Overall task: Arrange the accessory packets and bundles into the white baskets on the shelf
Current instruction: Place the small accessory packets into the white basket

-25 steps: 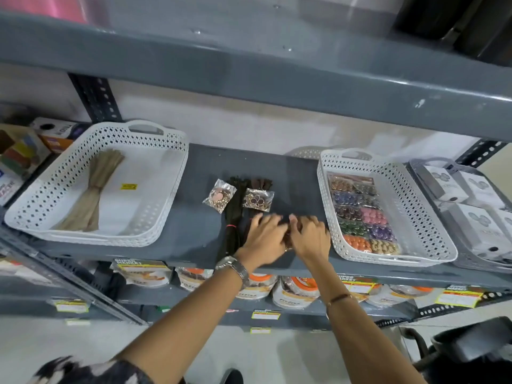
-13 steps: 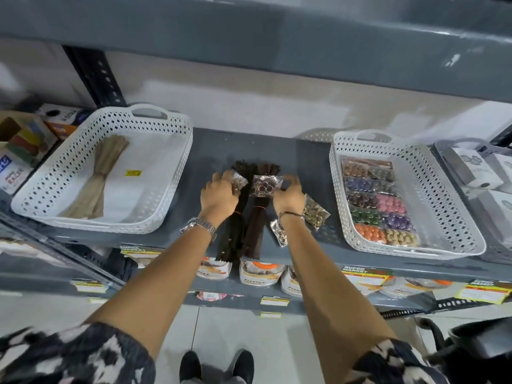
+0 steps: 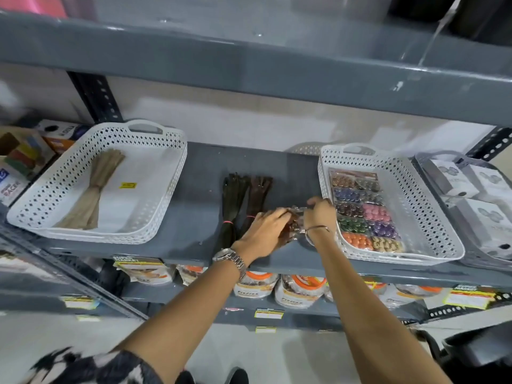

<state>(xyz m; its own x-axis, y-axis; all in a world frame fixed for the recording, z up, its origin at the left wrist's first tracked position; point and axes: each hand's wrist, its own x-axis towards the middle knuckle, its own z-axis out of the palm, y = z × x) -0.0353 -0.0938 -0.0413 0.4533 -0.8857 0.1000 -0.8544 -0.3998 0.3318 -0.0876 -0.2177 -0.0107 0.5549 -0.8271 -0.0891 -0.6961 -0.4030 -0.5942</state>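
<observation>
Two dark bundles (image 3: 235, 195) tied with red bands lie on the grey shelf (image 3: 199, 173) between two white baskets. The left basket (image 3: 166, 189) holds a tan bundle (image 3: 95, 187). The right basket (image 3: 415, 200) holds rows of coloured bead packets (image 3: 363, 212). My left hand (image 3: 263, 234) and my right hand (image 3: 318, 214) meet over a small stack of clear packets (image 3: 295, 214), gripping it together just left of the right basket. The stack is mostly hidden by my fingers.
A grey basket (image 3: 471, 253) with white boxes (image 3: 482, 214) stands at the far right. Coloured cartons (image 3: 19, 162) sit at the far left. The upper shelf (image 3: 249, 65) overhangs close above. Jars and price tags (image 3: 468, 297) line the shelf below.
Both hands left the tops of the dark bundles, gathered the loose packets from the shelf and came together to the right, near the right basket.
</observation>
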